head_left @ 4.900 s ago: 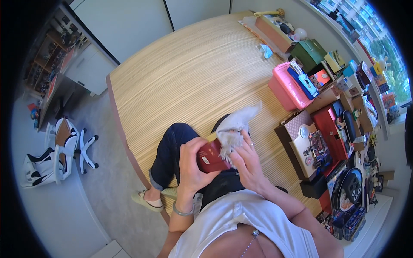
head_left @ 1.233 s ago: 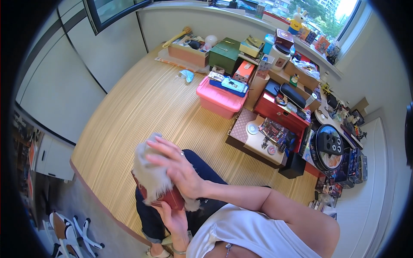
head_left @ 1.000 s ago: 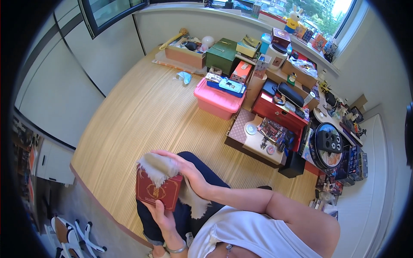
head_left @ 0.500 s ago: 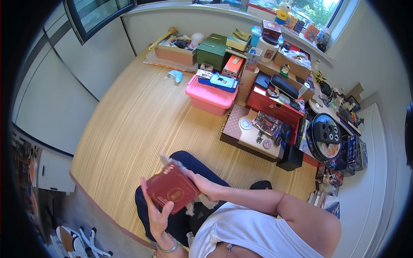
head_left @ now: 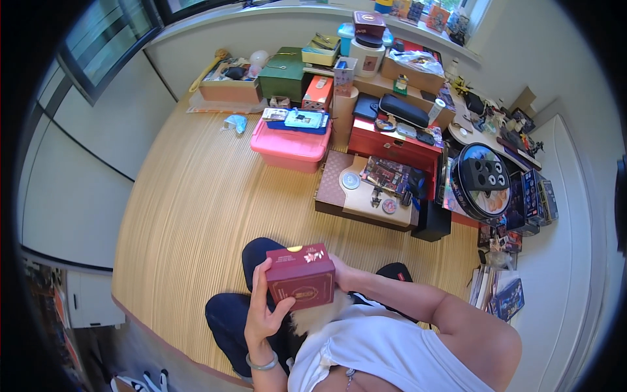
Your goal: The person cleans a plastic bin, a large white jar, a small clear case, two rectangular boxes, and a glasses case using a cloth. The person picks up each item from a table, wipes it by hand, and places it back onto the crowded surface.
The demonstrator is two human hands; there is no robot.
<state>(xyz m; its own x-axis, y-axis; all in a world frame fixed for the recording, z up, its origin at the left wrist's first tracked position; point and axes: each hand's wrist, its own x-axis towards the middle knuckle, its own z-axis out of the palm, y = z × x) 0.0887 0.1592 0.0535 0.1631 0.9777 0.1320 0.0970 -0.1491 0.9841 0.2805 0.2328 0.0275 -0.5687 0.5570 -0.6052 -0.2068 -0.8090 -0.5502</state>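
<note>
A maroon box (head_left: pixel 303 277) with gold print and a pale flower on its top edge is held up over my lap. My left hand (head_left: pixel 261 315) grips its left side, thumb across the front and fingers along the edge. At the right side is my right hand (head_left: pixel 344 274), its fingers hidden behind the box. A cream shaggy cloth (head_left: pixel 319 317) hangs below and behind the box, next to my right hand, which seems to hold it against the back. How the fingers meet the cloth is out of sight.
Ahead stand a pink lidded bin (head_left: pixel 287 145), a green box (head_left: pixel 281 73) and a brown-and-beige case (head_left: pixel 339 202) with small items on top. Behind the case is a red chest (head_left: pixel 398 149). A blue face mask (head_left: pixel 235 123) lies on the wood-toned surface.
The maroon box has moved right and turned from a slant to nearly upright, showing its top edge. Both hands moved with it. The cloth no longer shows past the box's upper left corner.
</note>
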